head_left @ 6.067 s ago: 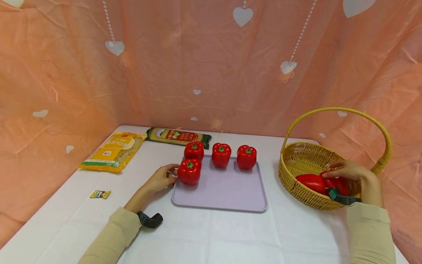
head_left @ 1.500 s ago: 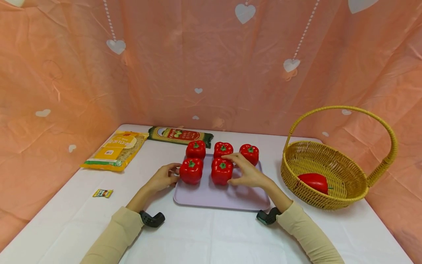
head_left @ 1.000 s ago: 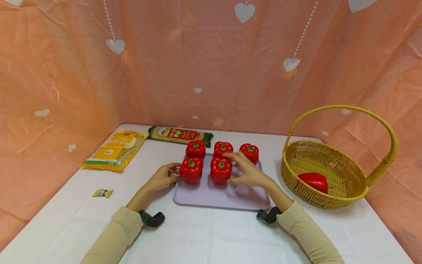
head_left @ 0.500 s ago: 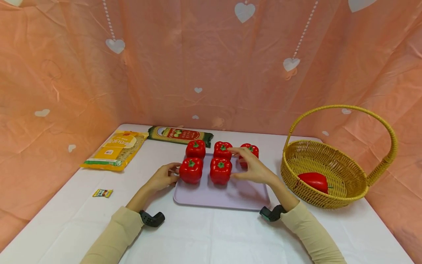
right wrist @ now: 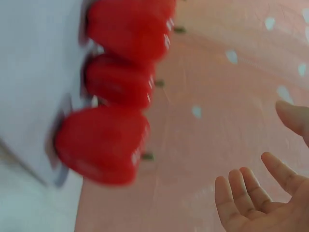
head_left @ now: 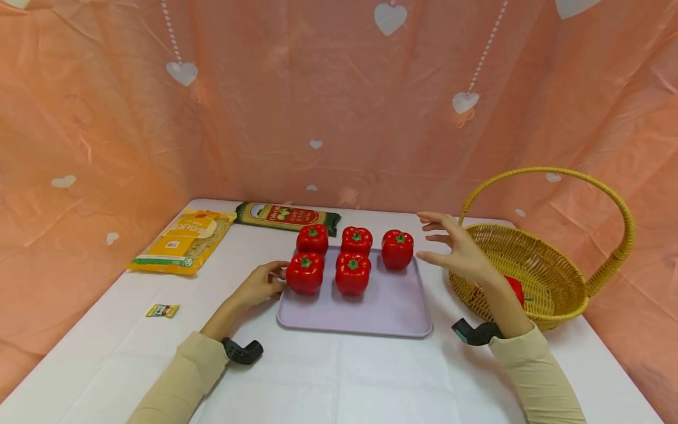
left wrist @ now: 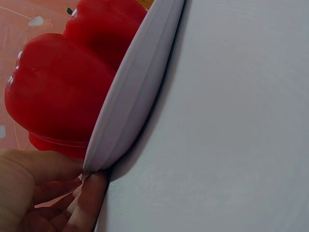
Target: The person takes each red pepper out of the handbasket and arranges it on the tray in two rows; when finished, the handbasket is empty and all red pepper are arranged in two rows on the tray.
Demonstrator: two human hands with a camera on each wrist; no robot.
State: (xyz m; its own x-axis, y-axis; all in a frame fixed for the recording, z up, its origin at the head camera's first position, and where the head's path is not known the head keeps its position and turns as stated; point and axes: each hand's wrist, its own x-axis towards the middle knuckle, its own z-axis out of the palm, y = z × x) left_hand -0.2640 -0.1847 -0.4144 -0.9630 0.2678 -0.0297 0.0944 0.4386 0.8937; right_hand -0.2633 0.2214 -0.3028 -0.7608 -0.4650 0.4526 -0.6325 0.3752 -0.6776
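Note:
Several red bell peppers with green stems stand upright on a lilac tray (head_left: pixel 381 309): three along the back, with the right-hand pepper (head_left: pixel 397 249) apart from the others, and two in front, the left pepper (head_left: pixel 304 274) and the middle pepper (head_left: pixel 352 274). My left hand (head_left: pixel 262 284) pinches the tray's left rim between thumb and finger, as the left wrist view shows. Held in the air between tray and basket, my right hand (head_left: pixel 457 252) has spread fingers and holds nothing. One more red pepper (head_left: pixel 515 287) lies in the yellow wicker basket (head_left: pixel 553 268), partly hidden by my right forearm.
A yellow bag of grain (head_left: pixel 182 244) lies at the back left. Beside it, a green and red packet (head_left: pixel 288 217) lies behind the tray. A small wrapped snack (head_left: pixel 162 310) is on the white tablecloth at left. The basket's tall handle (head_left: pixel 545 170) arches up.
A pepper has gone from the basket to the tray's front middle. My right hand has let go of it and moved right, towards the basket. My left hand has stayed at the rim.

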